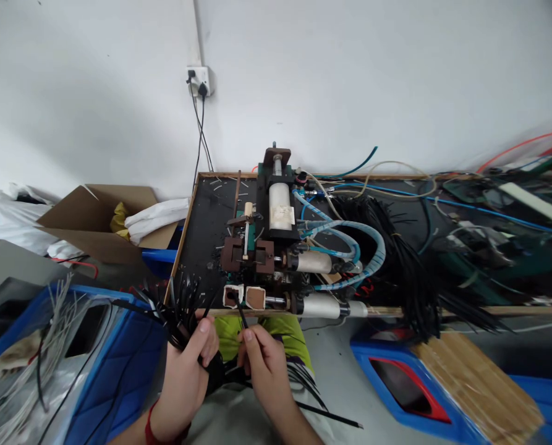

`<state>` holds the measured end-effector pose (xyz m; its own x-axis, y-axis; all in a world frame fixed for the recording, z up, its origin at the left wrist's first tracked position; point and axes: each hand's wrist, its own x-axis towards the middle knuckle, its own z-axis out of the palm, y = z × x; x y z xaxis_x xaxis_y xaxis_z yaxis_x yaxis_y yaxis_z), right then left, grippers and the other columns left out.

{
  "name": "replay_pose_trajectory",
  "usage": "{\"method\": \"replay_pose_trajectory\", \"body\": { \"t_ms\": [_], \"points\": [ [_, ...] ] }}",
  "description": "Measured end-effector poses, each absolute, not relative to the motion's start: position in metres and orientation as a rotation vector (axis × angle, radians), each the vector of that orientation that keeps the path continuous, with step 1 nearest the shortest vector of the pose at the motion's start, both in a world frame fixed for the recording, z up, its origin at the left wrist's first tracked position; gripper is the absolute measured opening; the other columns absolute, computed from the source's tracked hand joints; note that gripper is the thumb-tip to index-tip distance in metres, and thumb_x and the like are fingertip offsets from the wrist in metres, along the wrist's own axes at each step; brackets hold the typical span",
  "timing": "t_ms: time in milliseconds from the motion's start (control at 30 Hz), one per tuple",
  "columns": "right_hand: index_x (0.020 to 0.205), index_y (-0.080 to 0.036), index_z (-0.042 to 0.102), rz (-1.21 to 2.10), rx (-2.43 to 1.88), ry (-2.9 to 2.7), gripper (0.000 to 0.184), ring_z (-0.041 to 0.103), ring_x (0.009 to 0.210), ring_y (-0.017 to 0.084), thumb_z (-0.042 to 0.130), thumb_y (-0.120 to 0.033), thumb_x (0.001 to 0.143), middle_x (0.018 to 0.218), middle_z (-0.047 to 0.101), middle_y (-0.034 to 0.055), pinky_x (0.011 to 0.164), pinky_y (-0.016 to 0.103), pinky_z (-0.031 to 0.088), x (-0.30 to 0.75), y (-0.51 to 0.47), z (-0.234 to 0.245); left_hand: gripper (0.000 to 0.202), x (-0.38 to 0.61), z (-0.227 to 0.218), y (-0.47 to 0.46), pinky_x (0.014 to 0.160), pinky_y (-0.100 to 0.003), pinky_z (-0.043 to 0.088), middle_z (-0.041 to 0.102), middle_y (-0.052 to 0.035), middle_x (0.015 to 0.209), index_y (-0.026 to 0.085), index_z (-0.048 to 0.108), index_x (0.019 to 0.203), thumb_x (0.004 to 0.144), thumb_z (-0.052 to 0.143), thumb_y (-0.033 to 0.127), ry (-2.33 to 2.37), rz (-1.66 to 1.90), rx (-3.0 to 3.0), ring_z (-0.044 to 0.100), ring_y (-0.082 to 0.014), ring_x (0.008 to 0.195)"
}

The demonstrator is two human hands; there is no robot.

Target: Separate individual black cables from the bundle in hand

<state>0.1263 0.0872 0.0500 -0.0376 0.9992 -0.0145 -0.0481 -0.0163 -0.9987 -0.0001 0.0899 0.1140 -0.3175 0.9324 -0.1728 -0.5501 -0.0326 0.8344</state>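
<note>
In the head view my left hand (pixel 185 364) is closed round a bundle of black cables (pixel 176 324), whose cut ends fan out up and to the left. My right hand (pixel 267 368) pinches a single black cable (pixel 241 314). That cable's far end reaches up to the pale-edged jaw blocks (pixel 256 298) at the front of a pneumatic machine (pixel 248 254); whether it sits between them I cannot tell. More black cable lengths (pixel 306 380) trail below and to the right of my right hand, over my lap.
The machine stands on a black workbench (pixel 204 213) with a wooden rim. Blue air hoses (pixel 380 247) loop to its right, beside a large black cable bundle (pixel 410 266). A blue crate (pixel 131 352) and a cardboard box (pixel 99 213) are at left; a blue stool-like bin (pixel 373 364) stands at right.
</note>
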Motion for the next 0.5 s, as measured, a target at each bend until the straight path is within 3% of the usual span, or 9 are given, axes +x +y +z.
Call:
{"method": "replay_pose_trajectory", "body": {
  "t_ms": [100,200,300,400,500],
  "points": [
    [0.08,-0.021,0.07,1.189,-1.131,-1.341,0.039,0.052,0.052,0.016,0.052,-0.044,0.106,0.057,0.059,-0.0016,0.053,0.029,0.035,0.137,0.084,0.05,0.029,0.0,0.114,0.09,0.044,-0.021,0.031,0.046,0.0086,0.056,0.021,0.058,0.086,0.084,0.083,0.036,1.053,1.609,0.532,0.036,-0.0078,0.046],
    [0.069,-0.022,0.066,1.143,-1.142,-1.703,0.04,0.057,0.062,0.019,0.055,-0.036,0.104,0.064,0.061,0.0007,0.062,0.031,0.038,0.159,0.089,0.044,0.028,0.0,0.114,0.09,0.045,-0.021,0.031,0.044,0.0085,0.055,0.021,0.057,0.084,0.086,0.082,0.036,1.062,1.583,0.538,0.035,-0.0079,0.046],
    [0.06,-0.023,0.06,1.111,-1.592,-1.94,0.038,0.061,0.065,0.021,0.063,-0.031,0.097,0.064,0.064,0.0031,0.066,0.032,0.04,0.191,0.1,0.032,0.028,0.001,0.113,0.089,0.044,-0.02,0.029,0.041,0.01,0.055,0.021,0.059,0.086,0.085,0.082,0.036,1.059,1.564,0.532,0.031,-0.007,0.045],
    [0.062,-0.021,0.061,0.93,-2.083,-1.831,0.031,0.064,0.065,0.027,0.063,-0.02,0.093,0.065,0.066,0.0108,0.066,0.037,0.041,0.217,0.104,0.027,0.036,0.004,0.112,0.087,0.043,-0.018,0.027,0.038,0.0116,0.054,0.021,0.057,0.082,0.078,0.088,0.039,1.089,1.534,0.499,0.027,-0.0059,0.045],
    [0.067,-0.02,0.068,0.849,-2.137,-1.773,0.03,0.064,0.064,0.029,0.06,-0.025,0.096,0.066,0.068,0.014,0.066,0.039,0.04,0.217,0.096,0.048,0.045,0.007,0.108,0.084,0.042,-0.018,0.029,0.041,0.0112,0.054,0.021,0.054,0.075,0.068,0.095,0.038,1.16,1.507,0.446,0.032,-0.006,0.045]
  ]
}}
